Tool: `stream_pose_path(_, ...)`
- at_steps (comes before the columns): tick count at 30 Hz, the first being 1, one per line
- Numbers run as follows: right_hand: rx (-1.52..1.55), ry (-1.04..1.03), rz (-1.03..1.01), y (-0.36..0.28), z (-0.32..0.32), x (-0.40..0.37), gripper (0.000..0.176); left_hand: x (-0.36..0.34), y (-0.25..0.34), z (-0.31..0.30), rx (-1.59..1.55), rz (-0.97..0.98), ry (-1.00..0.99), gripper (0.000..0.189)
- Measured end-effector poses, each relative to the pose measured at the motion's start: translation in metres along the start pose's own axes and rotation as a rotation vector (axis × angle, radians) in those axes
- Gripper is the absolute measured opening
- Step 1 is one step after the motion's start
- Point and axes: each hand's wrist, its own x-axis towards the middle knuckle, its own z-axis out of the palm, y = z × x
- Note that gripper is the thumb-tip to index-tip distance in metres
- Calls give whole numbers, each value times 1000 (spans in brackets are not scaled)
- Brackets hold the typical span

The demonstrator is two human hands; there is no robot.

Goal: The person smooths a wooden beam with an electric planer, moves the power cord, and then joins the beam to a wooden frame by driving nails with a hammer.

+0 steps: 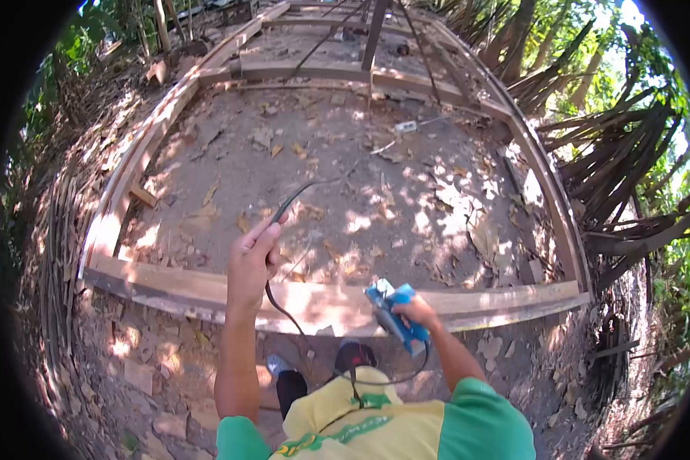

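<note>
My left hand (257, 257) is raised in front of me, its fingers closed round a black power cord (290, 201). From that hand the cord runs forward over the dirt and also loops down towards my body. My right hand (415, 310) grips a blue electric planer (397, 318) by its top handle. The planer overlaps the near wooden beam (322, 303), right of the middle. Its cord curves from the rear end back past my shirt. The planer's underside is hidden.
Long beams form a rectangular frame on the ground, with a left rail (142, 153), a right rail (544, 176) and a crosspiece (299, 71). A dark post (375, 38) rises at the back. A white socket (405, 126) lies among dry leaves. Dry fronds (629, 169) crowd the right side.
</note>
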Motion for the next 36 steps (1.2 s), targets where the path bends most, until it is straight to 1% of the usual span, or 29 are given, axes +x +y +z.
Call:
stream_pose_path(1,62,34,-121,2,9,-11,23,30,1,0,-7,32,14,31)
stream_pose_path(2,83,47,-54,15,14,-19,15,45,-6,-5,10,18,26,31)
stream_pose_path(3,172,33,-62,30,25,-44,15,57,-16,-7,33,7,35,31)
stream_pose_path(4,248,30,-105,25,22,-65,15,76,-27,-2,35,23,14,29)
stream_pose_path(5,147,30,-31,12,19,-97,13,88,-31,17,80,14,-19,29)
stream_pose_path(6,147,21,-60,61,18,-89,18,90,-39,43,128,-12,-54,28)
stream_pose_path(7,112,34,-3,71,15,-108,21,94,-48,74,176,-32,-88,28)
stream_pose_path(9,91,76,84,84,7,-150,27,93,-78,158,268,-60,-232,30)
stream_pose_path(10,105,108,112,98,2,-164,30,97,-111,200,346,43,-318,34)
stream_pose_path(11,115,137,148,118,-7,-179,32,80,-116,257,338,-20,-341,33)
stream_pose_path(12,136,176,165,137,-18,-189,32,75,-145,311,438,-48,-403,31)
stream_pose_path(13,165,214,183,156,-25,-199,32,55,-150,367,429,-144,-530,30)
stream_pose_path(14,194,248,209,177,-28,-211,32,69,-222,425,683,122,-705,31)
stream_pose_path(15,242,299,236,195,-32,-220,32,38,-213,484,552,-130,-697,34)
stream_pose_path(16,290,358,258,211,-39,-226,31,7,-218,531,385,18,-694,37)
stream_pose_path(17,337,416,282,225,-45,-233,30,1,-278,594,277,114,-698,40)
stream_pose_path(18,365,482,291,237,-50,-241,29,-30,-256,628,310,30,-792,41)
stream_pose_path(19,390,547,302,247,-55,-249,28,-53,-240,661,295,104,-913,42)
stream_pose_path(20,413,604,315,256,-59,-257,27,-75,-222,690,254,176,-997,38)
stream_pose_path(21,480,618,326,263,-65,-264,27,-98,-207,716,133,273,-974,33)
stream_pose_path(22,547,623,336,270,-72,-270,26,-122,-176,732,-37,373,-984,30)
stream_pose_path(23,612,623,348,276,-75,-276,25,-138,-132,732,-80,300,-1144,28)
stream_pose_path(24,651,643,345,281,-77,-280,24,-158,-97,733,-181,343,-1149,26)
stream_pose_path(26,624,640,350,283,-82,-282,25,-179,-34,732,-263,450,-1305,25)
stream_pose_path(28,586,624,327,280,-83,-284,26,-203,24,704,-335,533,-1376,25)
stream_pose_path(31,504,577,273,275,-80,-279,29,-226,72,680,-536,597,-1287,24)
stream_pose_path(33,454,548,252,279,-76,-262,32,-222,107,656,-570,688,-1222,23)
stream_pose_path(34,421,508,211,253,-79,-271,35,-217,120,655,-527,792,-1203,22)
stream_pose_path(36,470,445,139,242,-79,-261,35,-220,139,643,-539,773,-1150,23)
